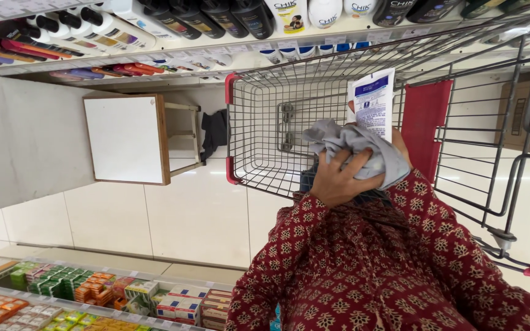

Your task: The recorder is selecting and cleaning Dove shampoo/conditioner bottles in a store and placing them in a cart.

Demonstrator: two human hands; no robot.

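Observation:
My left hand (337,179) grips a crumpled grey cloth (345,138), its fingers spread across the fabric. Just behind the cloth, a white-and-blue printed pouch (372,101) stands upright. My right hand (402,149) holds it and is mostly hidden by the cloth. Both hands are over the near end of a wire shopping cart (259,122), whose basket looks bare. Both my arms are in dark red patterned sleeves.
A shelf of dark and white bottles (228,15) runs along the top beyond the cart. A white-topped wooden stool (127,138) stands left of the cart, with a dark cloth (214,132) beside it. Small coloured boxes (93,294) fill a shelf at the lower left. The floor is pale tile.

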